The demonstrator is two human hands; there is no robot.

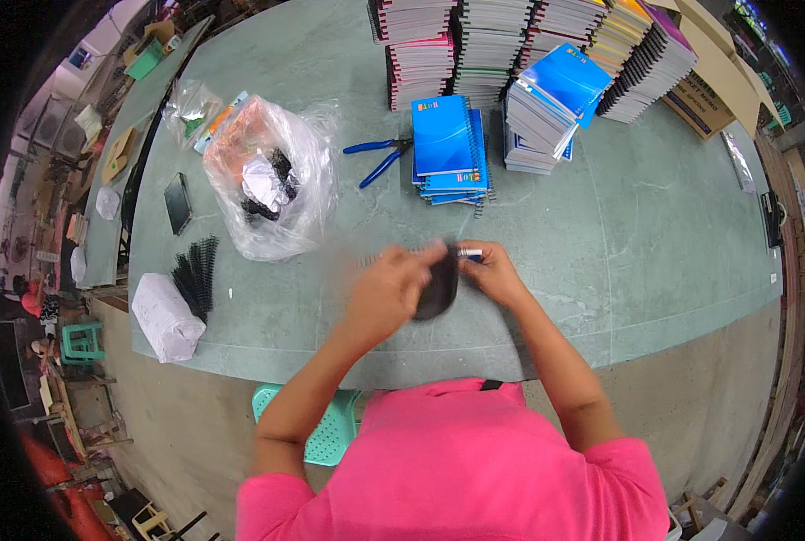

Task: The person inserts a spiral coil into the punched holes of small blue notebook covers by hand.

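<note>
My right hand (494, 273) is closed on a small notebook (471, 254), which I see nearly edge-on as a white and blue strip. My left hand (386, 296) is to its left, smeared by motion, so its grip is unclear. A blurred wire coil (368, 261) runs beside the left fingers, along the notebook's line. Between the hands is a dark rounded shape (437, 290) that I cannot make out; it hides part of the notebook. Beyond them lies a short stack of blue spiral notebooks (443, 135), with blue-handled pliers (380, 162) at its left.
Tall stacks of spiral notebooks (492, 54) stand at the back, with more blue notebooks (556, 90) in front and a cardboard box (704, 99) to the right. On the left are a clear plastic bag (308, 194), black coils (195, 275), a white wrapped bundle (166, 317) and a dark flat case (178, 204).
</note>
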